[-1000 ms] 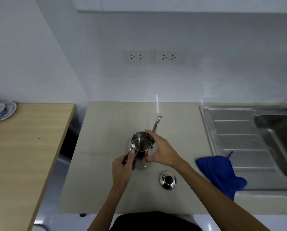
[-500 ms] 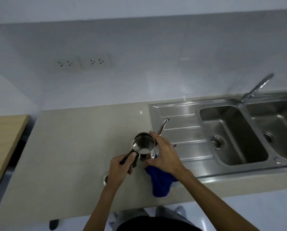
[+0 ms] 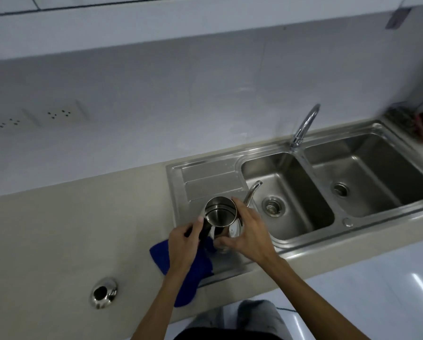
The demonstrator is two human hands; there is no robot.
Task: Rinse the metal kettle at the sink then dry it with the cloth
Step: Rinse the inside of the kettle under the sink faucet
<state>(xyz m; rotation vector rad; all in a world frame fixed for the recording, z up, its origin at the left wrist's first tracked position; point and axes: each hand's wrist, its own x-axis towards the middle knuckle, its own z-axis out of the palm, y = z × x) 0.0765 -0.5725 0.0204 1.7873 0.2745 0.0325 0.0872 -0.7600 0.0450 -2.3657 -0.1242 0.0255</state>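
Lid [image 3: 104,293], round polished metal, lies on the beige counter [image 3: 58,229], near left. Cloth [image 3: 162,257], blue, drapes over the counter edge and sink rim, partly under the left hand [image 3: 182,244], whose fingers curl round the black handle. Right hand [image 3: 252,235] wraps thumb and fingers round the body of the kettle [image 3: 220,213]. Kettle stands upright and open-topped over the drainboard [image 3: 205,177], spout toward the left basin [image 3: 291,173]; its inside shows bare metal. Left basin and right basin [image 3: 377,173] each show a drain strainer. Faucet [image 3: 305,126] rises beyond; wall sockets [image 3: 56,115] sit far left.
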